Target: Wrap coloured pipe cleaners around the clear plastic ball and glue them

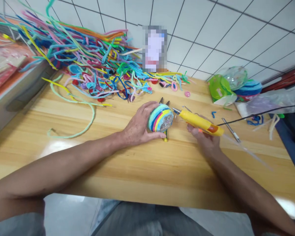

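Observation:
My left hand (140, 126) is wrapped round a small round object banded in light blue, navy, pink and yellow pipe cleaners (157, 118). Its clear, glossy end faces right. In my right hand (206, 137) is a yellow hot glue gun (199, 123), its metal nozzle pointing left, close to the banded object but apart from it. A clear glue stick (248, 154) sticks out of the gun's back, and a black cord runs off to the right. Dark tool tips (164, 101) and a yellow-and-green end (165, 139) show behind the banded object.
A large heap of coloured pipe cleaners (88, 55) fills the back left. A phone with a blurred screen (154, 49) leans on the tiled wall. At right are a green packet (220, 88), a blue banded object (248, 88) and a pen-like tool (231, 130). A box (27, 78) borders the left.

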Tool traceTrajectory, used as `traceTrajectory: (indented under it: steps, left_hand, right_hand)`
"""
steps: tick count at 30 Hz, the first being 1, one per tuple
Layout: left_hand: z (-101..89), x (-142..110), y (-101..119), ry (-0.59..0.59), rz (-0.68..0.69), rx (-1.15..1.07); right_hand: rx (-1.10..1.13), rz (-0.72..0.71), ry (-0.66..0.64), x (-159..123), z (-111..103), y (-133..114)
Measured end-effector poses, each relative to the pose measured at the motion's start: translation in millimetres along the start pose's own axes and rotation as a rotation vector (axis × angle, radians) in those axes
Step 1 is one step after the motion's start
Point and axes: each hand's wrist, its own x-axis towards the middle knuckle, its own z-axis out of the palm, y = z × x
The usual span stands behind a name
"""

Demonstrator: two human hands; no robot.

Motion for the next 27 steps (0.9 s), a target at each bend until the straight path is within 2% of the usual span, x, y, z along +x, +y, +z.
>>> traceTrajectory:
  steps: [4,9,17,27]
  left_hand:
    - [-3.8,-3,5,-0.014,-0.005,-0.009]
    - [-4.5,-4,6,-0.014,-0.027,0.042]
    - [-3.6,-5,5,-0.020,-0.055,0.073]
    - [-3.3,-6,7,-0.050,-0.077,0.103]
  right_hand:
    - [0.023,-0.079,-0.003,-11,-4,21]
    - [0.020,-0.013,0.049,-13,-10,38]
    - [-0.211,0.003,0.055,-7,3,9]
    - [-0.114,0.169,0.017,-2,9,-8]
